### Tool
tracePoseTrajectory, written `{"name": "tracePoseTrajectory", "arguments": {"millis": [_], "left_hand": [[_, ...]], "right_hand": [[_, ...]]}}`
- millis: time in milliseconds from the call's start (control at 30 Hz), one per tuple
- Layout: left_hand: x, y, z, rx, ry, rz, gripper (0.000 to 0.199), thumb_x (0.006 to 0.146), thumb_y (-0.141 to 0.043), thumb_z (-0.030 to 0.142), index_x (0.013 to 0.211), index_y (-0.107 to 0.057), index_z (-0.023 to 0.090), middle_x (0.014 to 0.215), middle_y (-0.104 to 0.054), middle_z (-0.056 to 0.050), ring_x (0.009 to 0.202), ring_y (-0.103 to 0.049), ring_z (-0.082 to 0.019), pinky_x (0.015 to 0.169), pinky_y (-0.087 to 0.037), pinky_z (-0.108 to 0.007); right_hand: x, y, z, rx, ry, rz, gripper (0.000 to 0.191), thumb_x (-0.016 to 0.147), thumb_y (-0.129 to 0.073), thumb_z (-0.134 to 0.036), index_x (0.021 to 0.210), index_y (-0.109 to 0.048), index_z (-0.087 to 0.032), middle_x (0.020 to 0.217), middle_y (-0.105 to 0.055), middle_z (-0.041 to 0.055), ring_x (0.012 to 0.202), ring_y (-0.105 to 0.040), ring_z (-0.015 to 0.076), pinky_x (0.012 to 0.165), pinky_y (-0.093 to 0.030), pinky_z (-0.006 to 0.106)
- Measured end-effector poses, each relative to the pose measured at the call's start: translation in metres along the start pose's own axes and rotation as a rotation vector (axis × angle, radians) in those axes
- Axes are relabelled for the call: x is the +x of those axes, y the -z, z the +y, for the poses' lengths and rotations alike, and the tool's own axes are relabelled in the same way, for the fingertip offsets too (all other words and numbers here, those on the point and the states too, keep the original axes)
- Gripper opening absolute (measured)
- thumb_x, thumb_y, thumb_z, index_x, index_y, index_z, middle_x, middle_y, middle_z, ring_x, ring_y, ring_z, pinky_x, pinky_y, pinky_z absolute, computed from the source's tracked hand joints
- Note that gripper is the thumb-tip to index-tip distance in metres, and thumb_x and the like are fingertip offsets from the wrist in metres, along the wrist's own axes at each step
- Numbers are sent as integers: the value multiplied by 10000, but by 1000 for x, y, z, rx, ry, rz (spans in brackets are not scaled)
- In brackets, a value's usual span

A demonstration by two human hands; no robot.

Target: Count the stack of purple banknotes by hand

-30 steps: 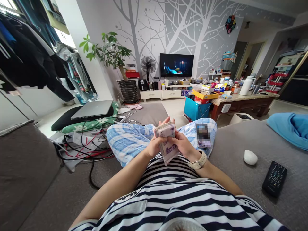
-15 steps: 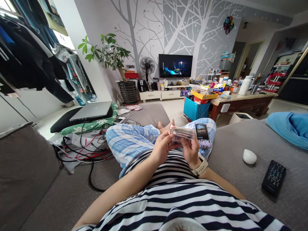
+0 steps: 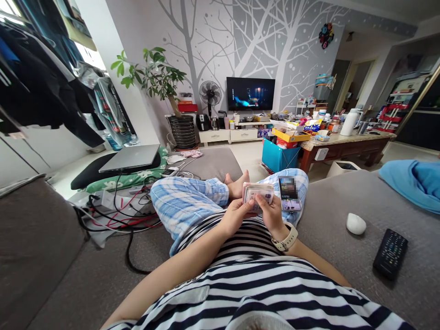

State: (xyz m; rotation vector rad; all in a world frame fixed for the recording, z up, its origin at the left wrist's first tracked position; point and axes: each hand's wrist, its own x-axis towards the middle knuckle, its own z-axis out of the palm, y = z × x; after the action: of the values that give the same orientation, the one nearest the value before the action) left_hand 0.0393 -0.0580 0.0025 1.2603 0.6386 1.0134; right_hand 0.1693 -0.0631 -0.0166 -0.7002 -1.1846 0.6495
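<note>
Right now, from the head camera, both hands are closed round a stack of banknotes (image 3: 257, 194) above the lap: left hand (image 3: 237, 213) at 7 o'clock of it, right hand (image 3: 275, 215) at 5 o'clock. Paper is light, bendy and slippery, I think, so pinch the short ends.

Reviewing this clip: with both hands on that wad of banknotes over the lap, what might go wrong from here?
1. The stack of banknotes is pinched only at its lower edge by the left hand and right hand; loose notes may slide off onto the sofa.
2. The phone rests on the knee beside the right hand; a leg shift or nudge could tip it off.
</note>
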Motion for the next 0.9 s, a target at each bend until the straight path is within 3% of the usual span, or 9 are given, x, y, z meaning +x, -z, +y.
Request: {"name": "tracePoseTrajectory", "arguments": {"millis": [167,333,433,567,700,900], "left_hand": [[-2,-1,3,-133,54,3,505,662,-778,523,975,-736,128,889,-733,-118,832,-684,-262,727,-560,-374],[-2,0,-1,22,-87,49,436,705,-744,529,822,-738,109,777,-712,-82,799,-667,-242,737,-537,-322],[-1,-1,-3,22,-115,102,403,716,-735,507,767,-718,108,729,-697,-68,737,-662,-221,705,-536,-303],[4,-1,-4,-112,-28,280,370,751,-696,448,909,-698,113,750,-716,-81,674,-678,-224,573,-546,-299],[8,1,-3,-180,28,420,298,801,-639,366,960,-670,116,761,-725,-85,652,-688,-221,532,-553,-299],[10,3,-5,-160,57,411,312,787,-655,362,973,-680,113,750,-725,-87,640,-692,-217,521,-553,-289]], "right_hand": [[0,2,-1,-36,-10,-77,304,809,-675,-476,916,-704,-193,857,-719,56,779,-644,202,742,-528,343],[2,-2,-4,19,-98,-165,319,809,-668,-487,897,-680,-181,834,-702,44,745,-626,189,710,-518,329],[3,-4,-4,17,-82,-143,321,817,-658,-476,967,-644,-193,880,-684,39,788,-617,182,733,-507,313],[5,-4,-1,-39,-13,13,337,827,-646,-454,1051,-558,-218,867,-615,12,744,-565,148,687,-474,278],[6,-2,0,-165,20,80,255,837,-631,-444,834,-534,-208,725,-519,-21,639,-484,125,609,-420,258],[8,-4,3,-244,-70,43,299,797,-661,-445,720,-496,-208,642,-475,-45,571,-439,111,556,-374,249]]}}
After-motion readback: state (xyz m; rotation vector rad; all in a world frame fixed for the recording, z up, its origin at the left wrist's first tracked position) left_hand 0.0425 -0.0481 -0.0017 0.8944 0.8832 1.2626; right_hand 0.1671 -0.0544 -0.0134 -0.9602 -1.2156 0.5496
